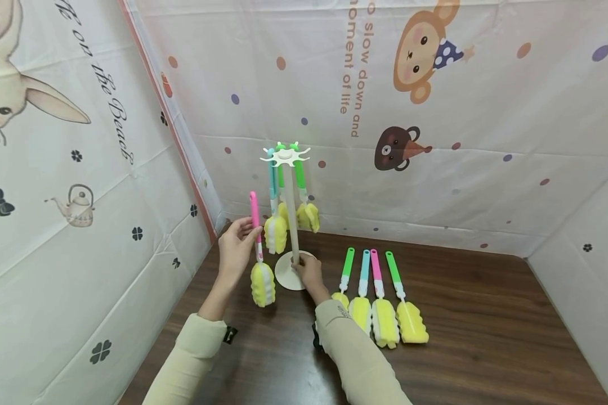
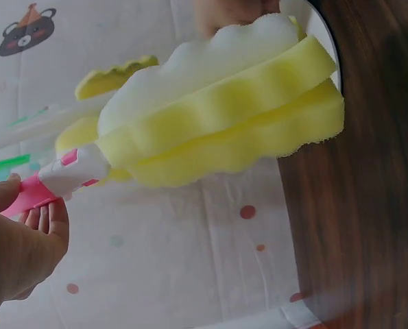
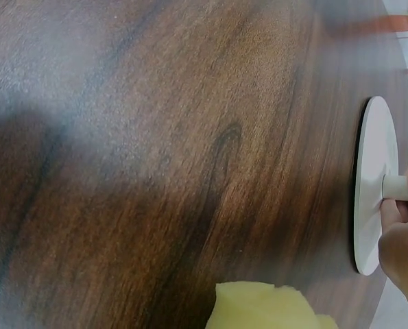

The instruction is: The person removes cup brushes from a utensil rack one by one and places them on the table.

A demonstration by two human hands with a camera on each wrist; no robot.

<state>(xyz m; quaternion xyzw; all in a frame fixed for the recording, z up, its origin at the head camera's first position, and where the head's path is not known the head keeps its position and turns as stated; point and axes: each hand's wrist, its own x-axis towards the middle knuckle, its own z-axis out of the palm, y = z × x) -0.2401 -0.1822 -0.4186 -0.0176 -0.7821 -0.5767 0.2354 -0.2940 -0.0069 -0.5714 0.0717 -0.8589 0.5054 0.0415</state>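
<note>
A sponge bottle brush with a pink handle [image 1: 255, 209] hangs upright from my left hand [image 1: 235, 247], which pinches the handle between thumb and fingers. Its yellow and white sponge head [image 2: 217, 103] points down, left of the white stand [image 1: 291, 211]. My right hand [image 1: 310, 273] grips the stand's post low down, just above the round base [image 3: 375, 185]. From the stand's hooked top [image 1: 285, 157] hang a blue-handled brush [image 1: 273, 180] and two green-handled ones, the nearer green brush [image 1: 300, 175] on the right. The pink brush is apart from the hooks.
Right of the stand, several brushes lie in a row on the dark wooden table [image 1: 486, 315]: green [image 1: 347, 261], blue [image 1: 365, 267], pink [image 1: 376, 267] and green [image 1: 394, 270] handles. My right forearm partly covers them. Printed cloth walls [image 1: 263, 73] stand behind and at both sides.
</note>
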